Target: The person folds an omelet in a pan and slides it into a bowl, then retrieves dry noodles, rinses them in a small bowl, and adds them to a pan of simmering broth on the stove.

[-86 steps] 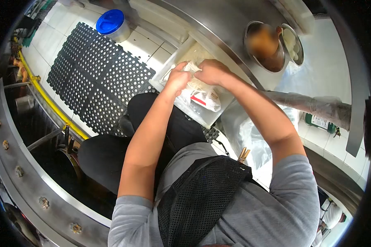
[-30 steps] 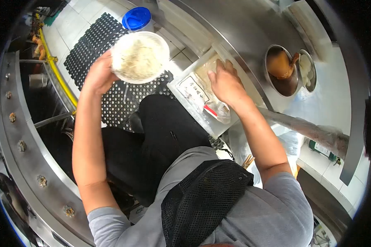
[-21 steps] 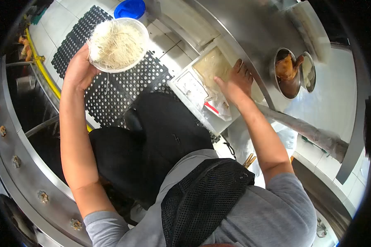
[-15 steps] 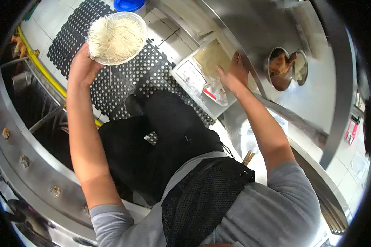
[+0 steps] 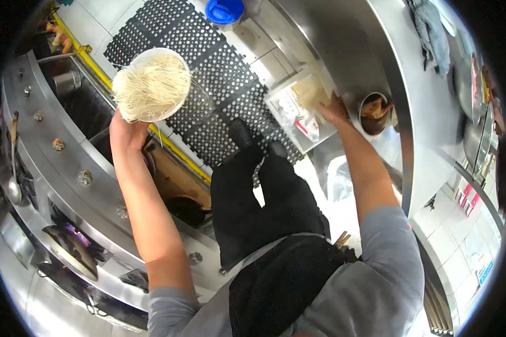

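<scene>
My left hand [image 5: 129, 132] is closed around the lower side of a white round tub [image 5: 181, 84]. A heap of thin dry rice noodles [image 5: 149, 87] fills it and sticks out over the rim, with a few loose strands hanging down. At the right, my right hand [image 5: 334, 110] is beside a white bin [image 5: 320, 133] under the counter edge, thumb and fingers apart. Inside the bin are a pale, yellowish plastic-wrapped pack [image 5: 309, 92] and a white packet with red marking [image 5: 307, 128]. Whether my right fingers touch the bin or pack is unclear.
A stove range [image 5: 67, 174] with knobs, a ladle [image 5: 14, 163] and a wok [image 5: 70, 253] runs along the left. On the right, a steel counter [image 5: 343, 33] holds a metal pot [image 5: 371, 115]. A blue-lidded container [image 5: 225, 12] stands beyond the black perforated mat [image 5: 202, 62].
My body appears more upright, and the view shows more of the stove and counter. The noodle tub stays in my left hand, tipped more. My right hand remains by the bin.
</scene>
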{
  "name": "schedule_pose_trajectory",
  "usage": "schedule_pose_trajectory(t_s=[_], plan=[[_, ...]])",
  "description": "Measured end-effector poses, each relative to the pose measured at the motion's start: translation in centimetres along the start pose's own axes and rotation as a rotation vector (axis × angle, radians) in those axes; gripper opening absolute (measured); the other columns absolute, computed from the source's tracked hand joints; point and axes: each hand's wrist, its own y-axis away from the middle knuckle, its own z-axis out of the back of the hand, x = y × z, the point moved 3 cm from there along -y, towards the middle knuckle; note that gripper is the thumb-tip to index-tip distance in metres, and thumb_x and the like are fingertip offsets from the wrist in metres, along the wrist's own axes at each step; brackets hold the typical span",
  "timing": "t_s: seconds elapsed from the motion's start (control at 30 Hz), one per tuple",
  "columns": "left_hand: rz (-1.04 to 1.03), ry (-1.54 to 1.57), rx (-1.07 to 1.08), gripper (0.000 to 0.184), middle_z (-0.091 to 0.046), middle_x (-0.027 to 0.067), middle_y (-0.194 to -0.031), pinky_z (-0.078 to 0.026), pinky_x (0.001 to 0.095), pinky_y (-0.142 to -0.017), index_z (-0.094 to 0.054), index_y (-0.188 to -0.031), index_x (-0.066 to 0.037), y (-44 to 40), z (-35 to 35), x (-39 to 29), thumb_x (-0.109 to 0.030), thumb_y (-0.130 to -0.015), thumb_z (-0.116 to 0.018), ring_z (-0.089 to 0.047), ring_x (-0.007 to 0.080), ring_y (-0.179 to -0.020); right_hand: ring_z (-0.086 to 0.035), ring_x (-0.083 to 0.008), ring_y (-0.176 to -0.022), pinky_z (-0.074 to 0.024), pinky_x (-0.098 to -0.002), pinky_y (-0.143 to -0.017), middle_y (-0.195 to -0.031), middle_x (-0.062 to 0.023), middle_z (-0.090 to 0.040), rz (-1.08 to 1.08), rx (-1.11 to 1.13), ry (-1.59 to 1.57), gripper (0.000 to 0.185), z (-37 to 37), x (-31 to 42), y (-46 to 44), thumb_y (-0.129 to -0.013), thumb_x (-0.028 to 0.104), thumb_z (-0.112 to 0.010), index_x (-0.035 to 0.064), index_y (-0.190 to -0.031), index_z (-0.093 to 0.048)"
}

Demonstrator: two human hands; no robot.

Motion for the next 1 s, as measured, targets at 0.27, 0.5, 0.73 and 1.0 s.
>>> schedule_pose_trajectory(t_s=[0.27, 0.5, 0.73, 1.0], plan=[[-0.024, 0.053, -0.047, 0.047, -0.062, 0.0164, -0.142, -0.049, 0.0523, -0.109, -0.054, -0.145, -0.001, 2.5, 3.1, -5.0, -0.026, -0.105, -0.056, -0.06, 0.0347, -0.129, -0.03, -0.039, -0.155, -0.0266, -0.0455, -0.127, -0.167, -0.0243, -0.028, -0.11, 0.021, 0.024, 0.1, 3.5, 2.5, 2.9, -0.095, 0.05, -0.065, 0.0087, -0.167, -0.01], [-0.089, 0.103, -0.097, 0.048, -0.062, 0.0183, -0.141, -0.047, 0.0497, -0.112, -0.054, -0.142, 0.006, 5.1, 3.4, -7.3, -0.023, -0.104, -0.058, -0.061, 0.0336, -0.129, -0.035, -0.0405, -0.152, -0.0302, -0.0456, -0.125, -0.163, -0.0297, -0.034, -0.089, 0.056, -0.017, 0.099, 4.1, 3.0, 1.9, -0.092, 0.048, -0.068, -0.0006, -0.163, -0.019], [-0.037, 0.149, -0.049, 0.047, -0.065, 0.0164, -0.139, -0.047, 0.0499, -0.111, -0.057, -0.141, 0.004, 5.3, 4.0, -5.4, -0.022, -0.103, -0.06, -0.062, 0.0323, -0.128, -0.04, -0.0376, -0.15, -0.034, -0.0445, -0.122, -0.157, -0.0243, -0.045, -0.008, -0.007, -0.062, 0.097, 2.9, 2.7, 3.2, -0.085, 0.041, -0.079, -0.0007, -0.159, -0.031], [-0.023, 0.145, -0.105, 0.048, -0.066, 0.0156, -0.137, -0.047, 0.049, -0.112, -0.057, -0.141, 0.003, 6.2, 4.2, -2.7, -0.024, -0.102, -0.062, -0.063, 0.0307, -0.126, -0.047, -0.0363, -0.143, -0.0398, -0.0463, -0.116, -0.159, -0.0209, -0.044, -0.076, -0.086, -0.031, 0.088, -3.9, -4.3, -1.3, -0.088, 0.036, -0.081, 0.0047, -0.156, -0.035]])
